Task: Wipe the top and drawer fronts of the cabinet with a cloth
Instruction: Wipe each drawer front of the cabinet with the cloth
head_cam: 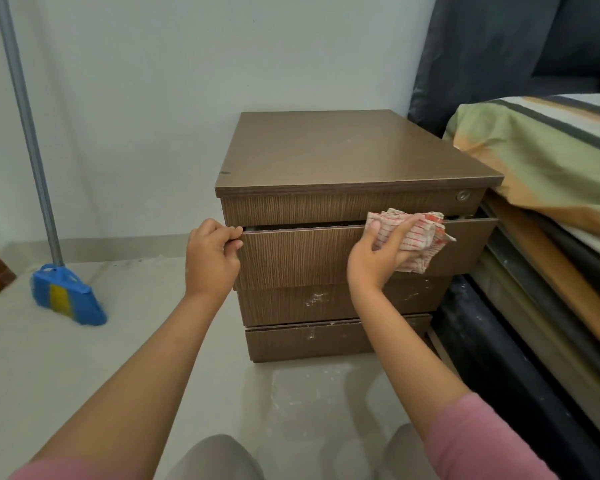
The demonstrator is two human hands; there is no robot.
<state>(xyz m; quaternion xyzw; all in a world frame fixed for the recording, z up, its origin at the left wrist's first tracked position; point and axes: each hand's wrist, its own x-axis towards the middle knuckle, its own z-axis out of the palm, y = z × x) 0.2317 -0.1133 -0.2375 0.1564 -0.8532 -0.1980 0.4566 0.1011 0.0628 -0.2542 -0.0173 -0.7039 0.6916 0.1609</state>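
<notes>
A brown wood-grain cabinet (347,154) stands on the floor against the wall, its top bare. Its second drawer (298,254) is pulled out a little. My left hand (210,258) grips the left edge of that drawer front. My right hand (378,258) presses a crumpled white cloth with red stripes (413,237) against the upper right part of the same drawer front. The two lower drawer fronts (326,303) show whitish smudges. A round lock (462,195) sits at the right of the top drawer front.
A broom with a blue and yellow head (66,296) and grey pole leans against the wall to the left. A bed with a striped sheet (548,157) and stacked mattresses presses close on the cabinet's right. Pale floor lies in front, and my knees show at the bottom.
</notes>
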